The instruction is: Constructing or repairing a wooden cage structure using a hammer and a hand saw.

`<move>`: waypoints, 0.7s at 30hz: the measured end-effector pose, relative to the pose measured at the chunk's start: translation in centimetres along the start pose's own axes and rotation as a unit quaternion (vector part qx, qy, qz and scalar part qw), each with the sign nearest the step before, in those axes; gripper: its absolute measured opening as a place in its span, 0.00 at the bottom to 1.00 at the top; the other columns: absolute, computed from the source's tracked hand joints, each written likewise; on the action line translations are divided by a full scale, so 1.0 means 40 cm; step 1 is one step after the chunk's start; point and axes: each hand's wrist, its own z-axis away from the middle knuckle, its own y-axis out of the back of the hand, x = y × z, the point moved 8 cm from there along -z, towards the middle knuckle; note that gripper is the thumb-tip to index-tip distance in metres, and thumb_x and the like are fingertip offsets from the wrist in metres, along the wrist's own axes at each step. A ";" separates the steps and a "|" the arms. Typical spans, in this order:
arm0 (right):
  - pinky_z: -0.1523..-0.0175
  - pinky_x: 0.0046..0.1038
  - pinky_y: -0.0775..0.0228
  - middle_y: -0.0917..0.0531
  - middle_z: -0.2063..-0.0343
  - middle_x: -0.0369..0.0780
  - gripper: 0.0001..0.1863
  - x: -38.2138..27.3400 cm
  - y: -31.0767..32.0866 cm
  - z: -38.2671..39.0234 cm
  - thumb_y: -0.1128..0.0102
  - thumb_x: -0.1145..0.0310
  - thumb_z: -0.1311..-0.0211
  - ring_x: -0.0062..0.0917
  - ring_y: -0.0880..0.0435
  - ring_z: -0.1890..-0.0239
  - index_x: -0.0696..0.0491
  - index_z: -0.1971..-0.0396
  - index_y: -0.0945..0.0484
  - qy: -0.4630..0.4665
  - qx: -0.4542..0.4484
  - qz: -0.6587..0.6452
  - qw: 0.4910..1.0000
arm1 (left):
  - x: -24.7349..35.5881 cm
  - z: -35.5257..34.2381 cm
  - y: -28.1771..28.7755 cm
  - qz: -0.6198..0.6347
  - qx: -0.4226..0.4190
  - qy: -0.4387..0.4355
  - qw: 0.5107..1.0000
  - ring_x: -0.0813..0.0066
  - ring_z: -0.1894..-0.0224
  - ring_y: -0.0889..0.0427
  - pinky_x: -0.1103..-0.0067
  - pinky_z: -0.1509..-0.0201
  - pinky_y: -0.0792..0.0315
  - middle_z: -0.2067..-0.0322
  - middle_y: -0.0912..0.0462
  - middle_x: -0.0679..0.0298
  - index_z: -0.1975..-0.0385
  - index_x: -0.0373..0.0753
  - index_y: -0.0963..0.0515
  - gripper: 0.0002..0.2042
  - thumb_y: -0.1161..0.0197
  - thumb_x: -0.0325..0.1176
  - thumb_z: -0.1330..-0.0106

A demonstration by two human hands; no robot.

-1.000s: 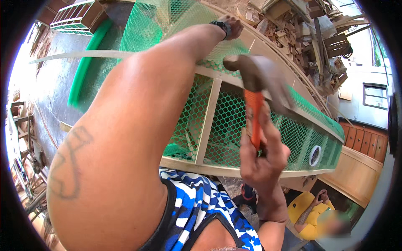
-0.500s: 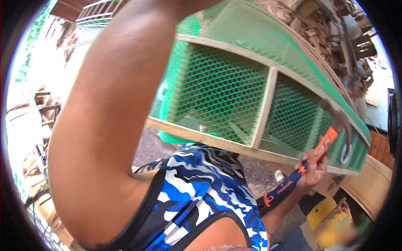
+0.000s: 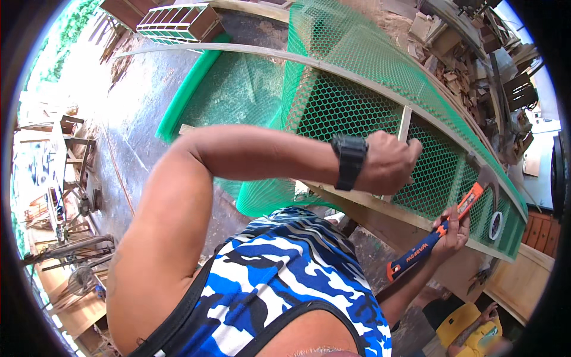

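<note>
My right hand (image 3: 453,235) is wrapped round the orange and dark blue handle of a claw hammer (image 3: 416,253). The hammer's head rests over the right part of a long wooden frame (image 3: 410,223) covered with green plastic mesh (image 3: 345,113). Above the frame's middle crossbar (image 3: 405,124) hovers my left hand (image 3: 388,162), fingers curled closed, with a black watch (image 3: 351,162) on the wrist. Whatever that hand may hold is hidden by its fingers. A white ring-shaped thing (image 3: 495,226) shows by the frame's right end.
A roll of green mesh (image 3: 189,95) lies unrolled across the floor at left. Behind it stands a slatted wooden rack (image 3: 178,24). Scrap wood (image 3: 440,53) is heaped at the far right. Another person in a yellow shirt (image 3: 470,327) is at the lower right.
My left arm has swung from the top of the view down to the right, bringing the closed hand over the frame. My right hand keeps the hammer in nearly the same place.
</note>
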 end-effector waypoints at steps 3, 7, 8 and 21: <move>0.76 0.18 0.32 0.24 0.72 0.39 0.22 -0.006 -0.002 -0.001 0.41 0.72 0.32 0.19 0.27 0.80 0.63 0.40 0.28 0.004 -0.008 -0.004 1.000 | 0.034 -0.013 -0.039 -0.018 0.073 0.010 0.997 0.48 0.74 0.14 0.61 0.73 0.23 0.78 0.17 0.47 0.45 0.19 0.35 0.28 0.37 0.37 0.36; 0.76 0.18 0.33 0.24 0.73 0.38 0.17 -0.009 -0.011 -0.007 0.40 0.71 0.32 0.18 0.27 0.80 0.64 0.47 0.25 0.017 -0.028 -0.010 0.999 | 0.035 0.001 -0.026 0.011 0.157 0.033 0.987 0.47 0.77 0.16 0.61 0.76 0.25 0.81 0.19 0.47 0.48 0.18 0.35 0.22 0.44 0.25 0.40; 0.75 0.19 0.32 0.24 0.74 0.38 0.15 -0.009 -0.012 -0.008 0.39 0.71 0.31 0.18 0.27 0.80 0.64 0.49 0.24 0.019 -0.037 -0.013 0.999 | 0.024 0.008 -0.020 0.043 0.166 0.058 0.983 0.46 0.78 0.17 0.58 0.77 0.25 0.82 0.19 0.46 0.52 0.21 0.34 0.17 0.46 0.24 0.40; 0.77 0.21 0.32 0.22 0.76 0.37 0.16 -0.021 -0.039 0.000 0.38 0.75 0.34 0.19 0.26 0.82 0.64 0.49 0.24 0.030 -0.113 -0.076 0.990 | -0.269 0.425 0.250 0.180 0.446 0.258 0.838 0.81 0.74 0.20 0.82 0.71 0.26 0.71 0.16 0.64 0.42 0.33 0.24 0.19 0.39 0.33 0.31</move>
